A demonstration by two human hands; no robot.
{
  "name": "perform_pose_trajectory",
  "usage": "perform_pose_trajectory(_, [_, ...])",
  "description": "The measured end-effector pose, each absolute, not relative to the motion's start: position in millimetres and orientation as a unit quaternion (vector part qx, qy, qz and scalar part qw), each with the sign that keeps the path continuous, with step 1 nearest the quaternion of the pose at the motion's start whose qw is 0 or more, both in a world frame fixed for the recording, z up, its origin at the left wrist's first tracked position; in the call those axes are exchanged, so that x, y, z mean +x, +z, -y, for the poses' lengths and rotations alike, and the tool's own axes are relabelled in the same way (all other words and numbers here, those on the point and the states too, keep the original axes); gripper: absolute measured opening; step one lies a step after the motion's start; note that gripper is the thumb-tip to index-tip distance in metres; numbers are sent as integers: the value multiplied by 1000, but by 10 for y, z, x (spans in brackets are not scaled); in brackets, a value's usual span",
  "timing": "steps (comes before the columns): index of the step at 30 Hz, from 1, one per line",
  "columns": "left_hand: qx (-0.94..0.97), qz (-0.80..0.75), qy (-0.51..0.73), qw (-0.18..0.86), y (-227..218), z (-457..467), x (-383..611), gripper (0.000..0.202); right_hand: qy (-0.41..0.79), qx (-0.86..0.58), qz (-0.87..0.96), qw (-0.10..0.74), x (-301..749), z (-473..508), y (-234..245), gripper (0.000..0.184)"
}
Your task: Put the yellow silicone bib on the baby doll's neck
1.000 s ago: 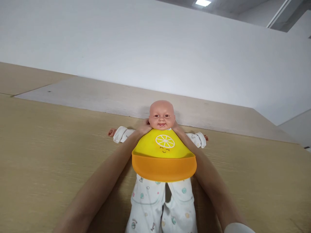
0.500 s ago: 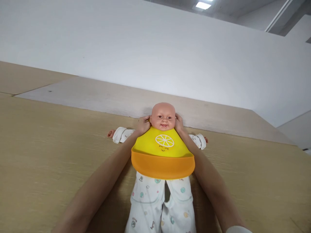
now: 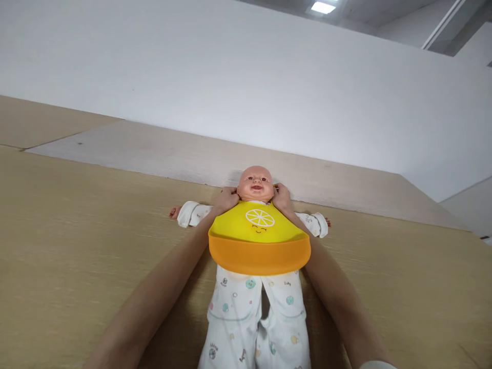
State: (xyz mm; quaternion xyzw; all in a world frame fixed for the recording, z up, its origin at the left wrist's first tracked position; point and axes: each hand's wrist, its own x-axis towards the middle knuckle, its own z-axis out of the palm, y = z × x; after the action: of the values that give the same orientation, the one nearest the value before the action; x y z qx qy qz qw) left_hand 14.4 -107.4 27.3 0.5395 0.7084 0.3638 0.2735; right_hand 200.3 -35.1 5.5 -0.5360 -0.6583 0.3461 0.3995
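Observation:
A baby doll (image 3: 255, 183) in white printed pyjamas lies on its back on a light wooden table (image 3: 77, 246), arms spread. A yellow silicone bib (image 3: 260, 238) with an orange catch pocket and a lemon-slice face covers its chest. My left hand (image 3: 226, 200) grips the bib's strap at the left side of the doll's neck. My right hand (image 3: 282, 198) grips the strap at the right side of the neck. The strap ends are hidden behind the neck. The doll's head is tipped back.
The wooden table stretches wide to both sides of the doll. Behind it a pale grey board (image 3: 161, 154) lies flat against a white wall (image 3: 230, 77). A ceiling light (image 3: 322, 7) shows at the top right.
The doll's head has tipped back toward the table. Both my hands have stayed at the sides of its neck on the bib's strap. The bib has settled slightly flatter.

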Motion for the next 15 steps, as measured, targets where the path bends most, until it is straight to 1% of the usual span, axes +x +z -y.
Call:
perform_pose_trajectory(6, [543,-719,341,269,294,1088,157,24,357,-554,645,387,1998,371,87,13])
perform_pose_trajectory(15, [572,-714,306,263,269,1086,102,27,371,-564,643,362,1992,382,94,19])
